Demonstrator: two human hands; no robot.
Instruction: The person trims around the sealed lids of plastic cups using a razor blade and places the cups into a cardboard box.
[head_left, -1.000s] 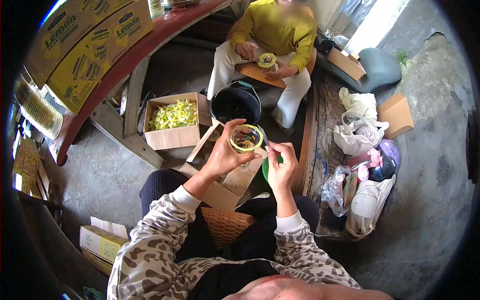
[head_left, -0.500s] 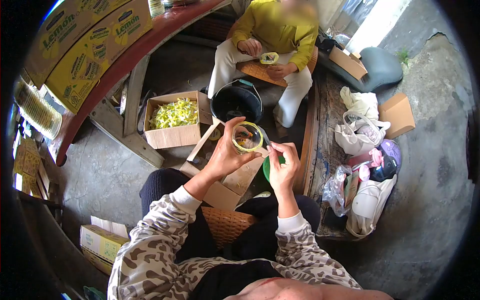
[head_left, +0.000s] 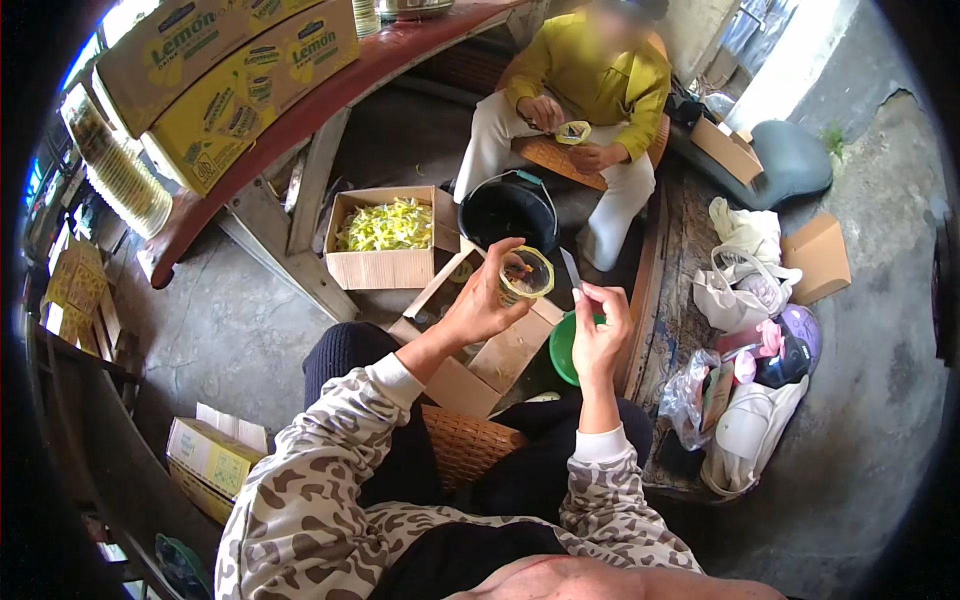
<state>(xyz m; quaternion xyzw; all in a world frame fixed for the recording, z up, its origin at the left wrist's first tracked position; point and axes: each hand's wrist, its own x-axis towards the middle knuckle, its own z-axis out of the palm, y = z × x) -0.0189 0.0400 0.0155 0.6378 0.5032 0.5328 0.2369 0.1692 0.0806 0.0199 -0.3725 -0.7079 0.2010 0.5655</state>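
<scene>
Clear cup [head_left: 537,277] (dark bits [head_left: 514,268] inside)

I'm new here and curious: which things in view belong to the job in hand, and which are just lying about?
Belonging to the job, it seems:
cup, in the left hand
thin blade, in the right hand
yellow strips, boxed nearby, probably

Just lying about, apparently:
pale bag
clear plastic bag
brown box

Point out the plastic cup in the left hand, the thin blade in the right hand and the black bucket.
Plastic cup [head_left: 538,277], head view: its clear wall.
Thin blade [head_left: 570,266], head view: its flat middle.
Black bucket [head_left: 503,200], head view: its inner wall.
</scene>
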